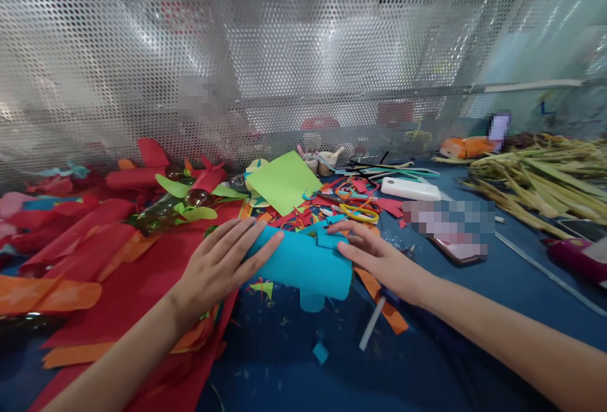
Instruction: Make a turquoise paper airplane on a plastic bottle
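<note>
A blue paper-wrapped cylinder (298, 263) lies slanting in front of me, with a rounded blue tab sticking out below it. My left hand (227, 254) grips its left end, the fingers laid over the top and the thumb along the near side. At the upper right of the cylinder, my right hand (367, 248) pinches a small blue paper piece (327, 239) against its surface. Whether that piece is stuck down I cannot tell. A white stick (372, 323) juts from a dark tool partly hidden under my right wrist. Near it is an orange paper strip (396, 318).
Red paper sheets (156, 279) and red-wrapped bottles (85, 244) cover the left. Behind the cylinder are a lime-green sheet (284, 181), paper scraps and yellow-handled scissors (359, 212). A phone (458, 248), a white case (410, 189) and dried stalks (545, 178) lie right. A perforated metal panel (303, 64) stands behind.
</note>
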Demonstrator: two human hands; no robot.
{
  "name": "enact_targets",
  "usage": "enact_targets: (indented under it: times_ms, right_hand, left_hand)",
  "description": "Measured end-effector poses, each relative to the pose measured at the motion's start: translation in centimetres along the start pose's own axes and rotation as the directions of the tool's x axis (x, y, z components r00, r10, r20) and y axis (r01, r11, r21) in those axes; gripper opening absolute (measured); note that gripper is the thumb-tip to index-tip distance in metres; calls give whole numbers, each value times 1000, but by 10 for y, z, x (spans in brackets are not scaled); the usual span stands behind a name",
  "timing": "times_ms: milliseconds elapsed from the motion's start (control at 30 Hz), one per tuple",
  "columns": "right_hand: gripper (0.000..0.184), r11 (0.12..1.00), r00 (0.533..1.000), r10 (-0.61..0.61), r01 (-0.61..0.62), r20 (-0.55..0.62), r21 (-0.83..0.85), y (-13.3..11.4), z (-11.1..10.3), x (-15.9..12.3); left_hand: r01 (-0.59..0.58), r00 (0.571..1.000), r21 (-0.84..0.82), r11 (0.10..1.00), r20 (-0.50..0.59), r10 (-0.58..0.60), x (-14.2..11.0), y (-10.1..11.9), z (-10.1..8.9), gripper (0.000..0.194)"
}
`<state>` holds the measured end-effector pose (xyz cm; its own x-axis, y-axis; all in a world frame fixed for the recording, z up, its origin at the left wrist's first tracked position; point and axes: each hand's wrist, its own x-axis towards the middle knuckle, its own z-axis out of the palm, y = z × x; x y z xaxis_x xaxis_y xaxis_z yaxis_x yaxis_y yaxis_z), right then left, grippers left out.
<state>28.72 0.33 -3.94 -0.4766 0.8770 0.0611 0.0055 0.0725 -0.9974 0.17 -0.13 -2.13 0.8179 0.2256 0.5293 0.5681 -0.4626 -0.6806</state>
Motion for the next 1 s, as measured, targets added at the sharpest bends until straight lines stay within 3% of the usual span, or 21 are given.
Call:
enact_targets:
  times_ms: [100, 300, 667, 767, 867, 933, 1000]
  right_hand:
    - [36, 994, 997, 66, -69, 34, 82, 1, 1, -1]
    - [35, 945, 983, 184, -170, -24, 278, 2, 3, 2]
    - [41, 915, 975, 197, -221, 105, 338, 3, 0, 1]
    - [45, 896, 970, 237, -242, 59, 372, 2, 2, 1]
    - [53, 859, 959, 281, -240, -25, 452, 1, 3, 3]
    - [58, 847, 960, 273, -206, -67, 490, 1, 3, 5]
    - [58, 840, 963, 254, -172, -92, 515, 1, 2, 6]
  left_hand:
    - [14, 1000, -18, 1000, 4, -14, 2, 1, 0, 42]
    - [200, 979, -95, 975, 65, -195, 9, 7, -1, 51]
    - [304, 934, -153, 940, 240, -263, 7, 12, 3, 63]
    - [338, 931, -181, 924, 211, -299, 10, 14, 3, 64]
    - [385, 923, -193, 903, 93, -374, 13, 19, 3, 57]
    - [435, 891, -256, 863, -13, -453, 15, 25, 2, 46]
    - [498, 840, -381, 779, -11, -542, 18, 33, 2, 30]
